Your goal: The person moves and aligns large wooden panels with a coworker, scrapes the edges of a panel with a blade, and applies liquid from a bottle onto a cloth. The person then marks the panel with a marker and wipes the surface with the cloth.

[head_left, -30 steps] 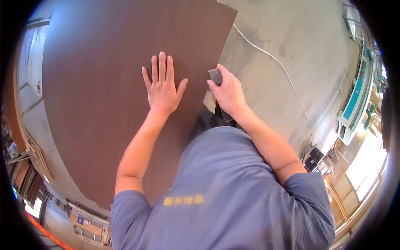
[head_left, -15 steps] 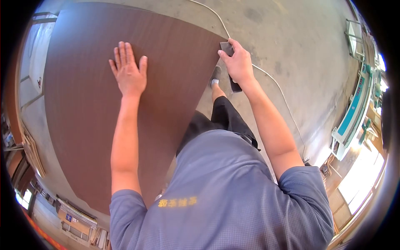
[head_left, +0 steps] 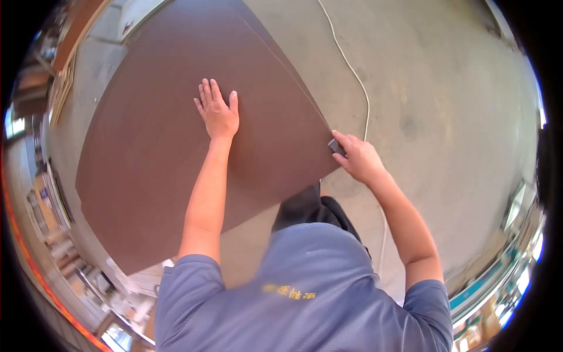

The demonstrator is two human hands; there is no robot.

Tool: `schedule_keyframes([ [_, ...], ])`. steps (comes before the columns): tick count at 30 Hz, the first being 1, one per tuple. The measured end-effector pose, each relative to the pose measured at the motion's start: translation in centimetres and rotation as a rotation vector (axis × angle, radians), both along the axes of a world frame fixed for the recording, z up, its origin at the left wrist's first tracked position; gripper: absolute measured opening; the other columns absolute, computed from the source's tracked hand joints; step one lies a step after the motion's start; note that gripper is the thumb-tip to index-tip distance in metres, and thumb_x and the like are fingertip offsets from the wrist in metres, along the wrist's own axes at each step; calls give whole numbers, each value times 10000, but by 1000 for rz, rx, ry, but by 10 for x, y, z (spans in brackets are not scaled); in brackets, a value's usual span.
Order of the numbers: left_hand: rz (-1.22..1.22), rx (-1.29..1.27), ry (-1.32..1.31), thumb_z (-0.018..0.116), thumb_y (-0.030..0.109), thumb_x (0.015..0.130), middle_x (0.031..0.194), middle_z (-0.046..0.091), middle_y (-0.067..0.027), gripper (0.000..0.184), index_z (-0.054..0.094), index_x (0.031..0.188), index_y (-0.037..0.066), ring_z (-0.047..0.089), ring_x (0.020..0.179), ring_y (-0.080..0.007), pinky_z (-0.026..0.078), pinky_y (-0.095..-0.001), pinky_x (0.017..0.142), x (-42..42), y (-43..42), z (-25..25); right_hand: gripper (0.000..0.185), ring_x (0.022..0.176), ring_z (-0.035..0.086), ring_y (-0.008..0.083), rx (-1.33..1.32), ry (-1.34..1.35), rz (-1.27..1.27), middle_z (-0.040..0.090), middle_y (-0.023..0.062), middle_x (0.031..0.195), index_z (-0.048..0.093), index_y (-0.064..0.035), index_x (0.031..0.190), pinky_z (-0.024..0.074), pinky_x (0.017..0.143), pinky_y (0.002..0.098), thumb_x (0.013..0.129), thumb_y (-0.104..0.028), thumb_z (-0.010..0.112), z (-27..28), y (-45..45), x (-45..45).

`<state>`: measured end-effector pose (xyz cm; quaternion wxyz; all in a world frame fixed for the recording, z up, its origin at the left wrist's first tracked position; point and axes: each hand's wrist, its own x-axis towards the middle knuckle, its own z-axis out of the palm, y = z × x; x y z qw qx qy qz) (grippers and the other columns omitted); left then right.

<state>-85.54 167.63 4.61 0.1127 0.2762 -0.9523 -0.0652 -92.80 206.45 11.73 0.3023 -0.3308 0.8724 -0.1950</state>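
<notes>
Head view: the person's left hand (head_left: 220, 119) lies flat on the board (head_left: 275, 129), grip apart; the right hand (head_left: 362, 159) clamps a block (head_left: 336, 146) at the board's right corner; work seems under way (remainder unclear).

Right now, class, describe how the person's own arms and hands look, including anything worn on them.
The left hand and right hand are bare, with no gloves, rings or watch visible. Both arms are bare below short blue-grey sleeves, part of a shirt with yellow lettering.
</notes>
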Motion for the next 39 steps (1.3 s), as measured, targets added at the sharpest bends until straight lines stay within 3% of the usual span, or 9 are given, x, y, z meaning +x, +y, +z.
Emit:
schedule_keyframes([
  [6, 78, 44, 1, 542, 430, 1053, 1694, 341, -149, 692, 393, 1593, 24, 273, 1586, -309, 168, -531, 1307, -4, 18, 15, 570, 1039, 682, 428, -131, 70, 152, 682, 206, 1173, 507, -53, 1451, 563, 897, 509, 953, -255, 698, -14, -74, -73],
  [11, 89, 99, 62, 557, 399, 1046, 1682, 380, -96, 620, 475, 1555, 55, 314, 1571, -273, 209, -508, 1300, -13, 11, 26, 474, 1053, 665, 458, -148, 34, 192, 690, 234, 1124, 543, -30, 1342, 545, 905, 539, 949, -246, 697, -5, -160, -144],
  [18, 163, 102, 134, 545, 397, 1064, 1655, 436, -71, 577, 504, 1547, 85, 379, 1540, -286, 248, -497, 1282, -17, 23, 21, 420, 1052, 674, 453, -159, 78, 298, 716, 242, 1086, 610, -8, 1256, 547, 903, 535, 939, -272, 685, -11, -241, -218],
  [23, 401, 23, -48, 569, 458, 1038, 1707, 315, -156, 747, 368, 1611, 22, 283, 1579, -338, 207, -536, 1286, -62, 51, 12, 486, 1052, 715, 407, -94, 50, 272, 747, 229, 1123, 660, -11, 1305, 577, 906, 482, 933, -323, 697, -17, -313, -269],
  [28, 427, 167, -10, 592, 455, 1015, 1710, 298, -169, 782, 357, 1615, 12, 261, 1583, -364, 185, -560, 1286, -138, 116, 38, 494, 1050, 727, 386, -110, 114, 324, 749, 228, 1134, 666, -20, 1308, 583, 904, 467, 936, -342, 702, -22, -354, -305],
  [32, 507, 225, -56, 608, 422, 1007, 1712, 290, -165, 784, 344, 1616, 7, 251, 1585, -367, 175, -580, 1282, -186, 120, 42, 457, 1076, 711, 410, -112, 90, 375, 742, 233, 1143, 680, -29, 1242, 577, 909, 486, 929, -359, 713, -28, -396, -342],
  [35, 609, 251, -89, 597, 390, 1023, 1725, 255, -163, 751, 322, 1638, 59, 215, 1596, -365, 142, -585, 1288, -214, 116, 45, 412, 1094, 694, 443, -196, 107, 405, 736, 241, 1127, 672, -18, 1137, 568, 920, 513, 922, -365, 722, -34, -429, -377],
  [39, 775, 259, -141, 562, 411, 1049, 1746, 192, -161, 737, 285, 1662, 109, 153, 1614, -370, 100, -591, 1294, -260, 77, 44, 394, 1104, 692, 448, -115, 14, 422, 724, 258, 1156, 648, -4, 1158, 561, 947, 518, 932, -320, 709, -5, -468, -409],
])
